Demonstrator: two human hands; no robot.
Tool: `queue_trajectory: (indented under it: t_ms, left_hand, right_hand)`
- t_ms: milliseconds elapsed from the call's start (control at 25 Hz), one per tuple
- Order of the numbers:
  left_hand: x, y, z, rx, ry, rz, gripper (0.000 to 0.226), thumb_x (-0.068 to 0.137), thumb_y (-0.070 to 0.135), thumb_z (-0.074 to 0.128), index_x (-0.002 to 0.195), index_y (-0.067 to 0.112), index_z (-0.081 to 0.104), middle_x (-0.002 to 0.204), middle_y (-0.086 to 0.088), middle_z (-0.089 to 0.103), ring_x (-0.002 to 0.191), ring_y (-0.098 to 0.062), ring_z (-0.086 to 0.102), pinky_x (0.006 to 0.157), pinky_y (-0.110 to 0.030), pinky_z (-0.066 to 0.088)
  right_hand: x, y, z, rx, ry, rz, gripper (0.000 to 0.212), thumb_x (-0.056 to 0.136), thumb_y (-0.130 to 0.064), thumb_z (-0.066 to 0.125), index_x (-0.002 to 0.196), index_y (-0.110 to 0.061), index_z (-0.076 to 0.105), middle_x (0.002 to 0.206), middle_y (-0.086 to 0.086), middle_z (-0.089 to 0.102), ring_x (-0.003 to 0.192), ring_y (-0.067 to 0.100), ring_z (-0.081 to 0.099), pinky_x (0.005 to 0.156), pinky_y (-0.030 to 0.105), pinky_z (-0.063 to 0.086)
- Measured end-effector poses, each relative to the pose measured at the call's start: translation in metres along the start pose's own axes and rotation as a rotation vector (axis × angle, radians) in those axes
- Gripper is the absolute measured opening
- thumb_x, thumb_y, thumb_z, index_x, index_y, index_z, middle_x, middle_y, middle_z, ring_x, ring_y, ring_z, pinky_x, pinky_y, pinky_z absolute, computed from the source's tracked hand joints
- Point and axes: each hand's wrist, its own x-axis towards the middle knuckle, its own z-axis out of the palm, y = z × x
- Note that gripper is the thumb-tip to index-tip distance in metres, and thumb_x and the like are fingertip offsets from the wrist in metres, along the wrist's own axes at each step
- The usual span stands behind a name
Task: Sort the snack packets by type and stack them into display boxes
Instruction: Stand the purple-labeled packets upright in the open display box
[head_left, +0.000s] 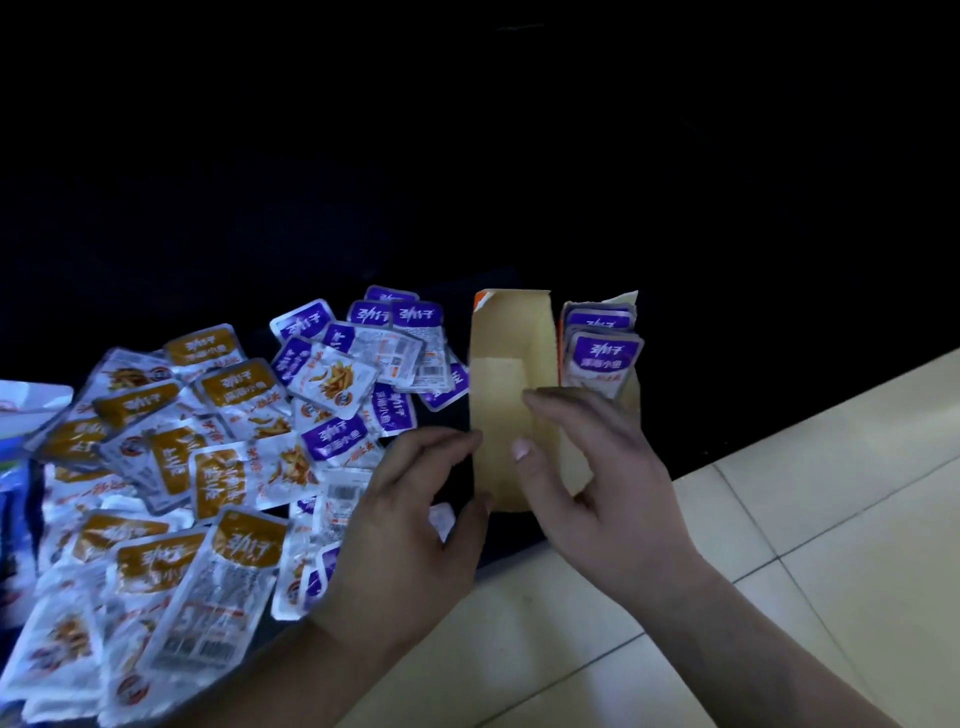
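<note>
Dark surface (511, 538), right edge: left hand (410, 525) pinching, right hand (597, 467) gripping tan cardboard display box (504, 353); likely light, bendy, best held near folds. Slick purple foil packets (602, 356) standing inside.

1. The purple-banded packets (337, 434) are silvery white, with white lettering on the purple.
2. The gold-banded packets (244, 387) are the same silvery white, with white lettering on ochre gold.
3. The display box (506, 358) is plain tan cardboard with an orange top corner.
4. The stacked packets (602, 358) carry purple bands.
5. The floor (831, 467) is cream tile with thin dark grout lines.
6. The surface (457, 467) under the packets is black.
</note>
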Motion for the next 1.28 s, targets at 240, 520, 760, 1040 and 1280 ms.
queue_trajectory:
  t_ms: [240, 520, 760, 1040, 1280]
  left_hand:
    - [-0.04, -0.065, -0.079, 0.47, -0.163, -0.015, 0.049, 0.081, 0.048, 0.064, 0.123, 0.025, 0.072, 0.135, 0.002, 0.059, 0.125, -0.026, 0.056, 0.098, -0.045, 0.055]
    - [-0.071, -0.086, -0.093, 0.576, -0.231, 0.017, 0.065, 0.082, 0.06, 0.068, 0.135, 0.023, 0.066, 0.155, -0.01, 0.047, 0.148, -0.038, 0.038, 0.114, -0.061, 0.039]
    - [-0.085, -0.094, -0.136, 0.677, -0.194, -0.028, 0.065, 0.068, 0.046, 0.085, 0.122, 0.014, 0.072, 0.132, -0.004, 0.062, 0.124, -0.035, 0.054, 0.103, -0.049, 0.047]
    - [-0.084, -0.114, -0.168, 0.801, -0.139, -0.071, 0.057, 0.065, 0.015, 0.086, 0.12, 0.009, 0.072, 0.14, -0.011, 0.059, 0.119, -0.042, 0.054, 0.101, -0.054, 0.048]
    - [-0.058, -0.086, -0.12, 0.657, -0.129, -0.193, 0.059, 0.077, 0.052, 0.071, 0.125, 0.018, 0.067, 0.115, -0.002, 0.07, 0.105, -0.032, 0.062, 0.082, -0.044, 0.053]
  right_hand:
    - [-0.024, -0.036, 0.07, -0.005, -0.266, -0.016, 0.036, 0.091, -0.039, 0.057, 0.124, -0.027, 0.066, 0.113, -0.011, 0.063, 0.104, 0.013, 0.061, 0.079, 0.039, 0.057]
    - [-0.036, -0.048, 0.089, -0.03, -0.324, -0.015, 0.044, 0.091, -0.043, 0.052, 0.129, -0.026, 0.065, 0.122, -0.01, 0.062, 0.112, 0.013, 0.06, 0.085, 0.035, 0.058]
    - [-0.04, -0.044, 0.125, -0.252, -0.7, -0.031, 0.091, 0.09, -0.05, 0.066, 0.16, -0.046, 0.008, 0.171, -0.014, -0.007, 0.158, 0.015, -0.009, 0.124, 0.047, 0.026]
    - [-0.028, -0.052, 0.143, -0.251, -0.591, -0.017, 0.087, 0.083, -0.062, 0.071, 0.157, -0.041, 0.032, 0.168, -0.02, 0.017, 0.155, 0.013, 0.02, 0.113, 0.039, 0.043]
    - [-0.024, -0.051, 0.146, -0.279, -0.467, 0.01, 0.088, 0.08, -0.07, 0.069, 0.154, -0.041, 0.034, 0.15, -0.024, 0.039, 0.133, 0.008, 0.047, 0.084, 0.031, 0.053]
